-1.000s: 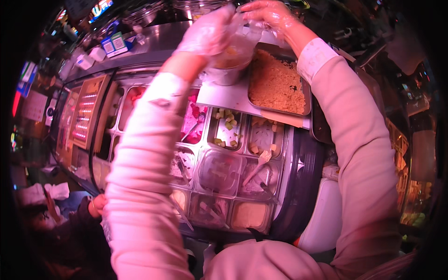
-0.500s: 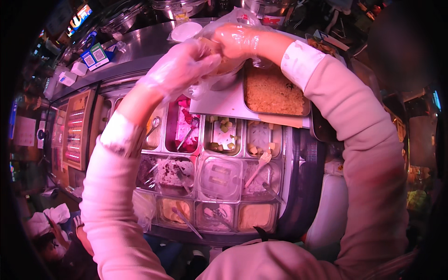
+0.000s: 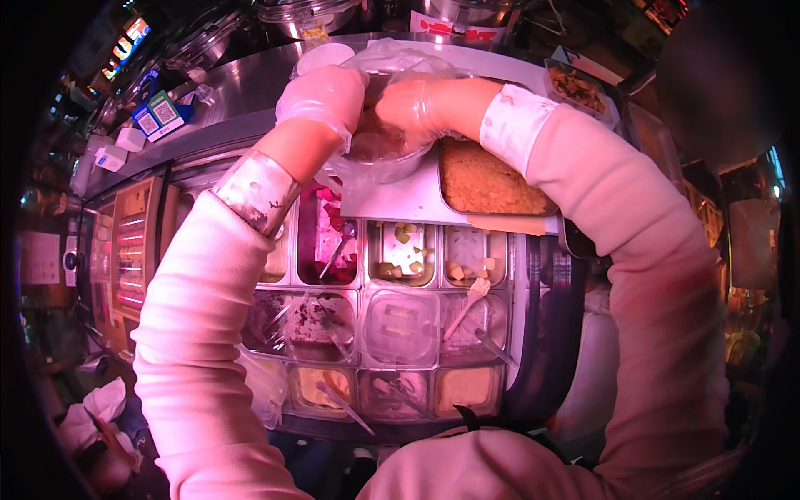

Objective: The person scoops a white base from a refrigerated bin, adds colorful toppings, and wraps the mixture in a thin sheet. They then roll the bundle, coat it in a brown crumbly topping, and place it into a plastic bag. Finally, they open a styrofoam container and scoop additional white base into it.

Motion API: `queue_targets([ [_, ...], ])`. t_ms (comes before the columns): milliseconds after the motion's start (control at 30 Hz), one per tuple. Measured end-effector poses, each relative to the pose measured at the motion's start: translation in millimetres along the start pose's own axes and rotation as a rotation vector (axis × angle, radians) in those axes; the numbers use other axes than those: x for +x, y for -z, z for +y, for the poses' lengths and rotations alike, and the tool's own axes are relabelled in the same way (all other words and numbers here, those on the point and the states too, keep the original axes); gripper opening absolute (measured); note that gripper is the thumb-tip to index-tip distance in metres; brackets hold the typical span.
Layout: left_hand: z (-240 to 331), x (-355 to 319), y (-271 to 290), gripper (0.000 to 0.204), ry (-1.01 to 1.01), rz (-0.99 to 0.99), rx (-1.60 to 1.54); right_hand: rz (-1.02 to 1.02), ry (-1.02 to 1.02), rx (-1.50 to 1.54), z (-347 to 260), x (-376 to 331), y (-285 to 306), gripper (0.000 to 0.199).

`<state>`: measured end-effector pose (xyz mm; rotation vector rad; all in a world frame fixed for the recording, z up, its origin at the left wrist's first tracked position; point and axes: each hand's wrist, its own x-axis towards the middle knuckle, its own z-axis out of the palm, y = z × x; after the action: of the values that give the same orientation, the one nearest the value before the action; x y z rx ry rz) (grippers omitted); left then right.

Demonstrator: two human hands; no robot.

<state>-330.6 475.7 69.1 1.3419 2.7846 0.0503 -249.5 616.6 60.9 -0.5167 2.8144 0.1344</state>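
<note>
Bowl [image 3: 385, 171] beneath the right grip [image 3: 412, 108].

Square codes and coloured signs around the hands

Left of the left hand [image 3: 323, 96], on the metal counter [image 3: 237, 98], a blue panel [image 3: 147, 123] and a green panel [image 3: 166, 111] stand side by side, each bearing a white square code; the fine lettering on them is too small to read; farther off, beyond and to the left of the same hand, a lit sign [image 3: 125, 50] glows orange, white and blue, its characters blurred; just beyond the right hand [image 3: 408, 108], a round container [image 3: 458, 10] wears a white label [image 3: 457, 28] with red printed shapes; well left of both hands hangs a pale sheet [image 3: 40, 257], its marks too faint to make out.
</note>
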Motion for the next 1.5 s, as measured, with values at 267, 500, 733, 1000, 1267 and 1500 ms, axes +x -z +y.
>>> queue_targets([
  [267, -10.4, -2.4, -24.1, 0.016, -0.191, 0.347, 0.181, -0.056, -0.094, 0.088, -10.1, 1.0, 12.7, 0.027],
  [500, -5.9, -2.7, -15.0, 0.016, -0.298, 0.277, -0.028, 0.155, -0.419, 0.055, 7.7, -1.2, 34.7, 0.03],
  [733, -14.6, -13.9, -14.7, 0.024, -0.313, 0.096, -0.327, 1.255, -0.105, -0.291, 31.7, -36.0, 14.6, 0.016],
  [1000, -13.1, 32.2, -35.7, 0.031, -0.399, -0.059, -0.425, 0.738, -0.049, 0.277, 6.6, -38.9, -8.3, 0.024],
  [1267, 13.7, 21.2, -22.7, 0.055, -0.381, -0.446, -0.136, 0.294, 0.191, 0.211, 3.0, -73.0, -8.7, 0.034],
  [1500, -20.9, 35.8, -117.1, 0.038, -0.542, 0.014, -0.414, 0.726, 0.063, 0.511, -17.2, -56.1, -19.1, 0.018],
])
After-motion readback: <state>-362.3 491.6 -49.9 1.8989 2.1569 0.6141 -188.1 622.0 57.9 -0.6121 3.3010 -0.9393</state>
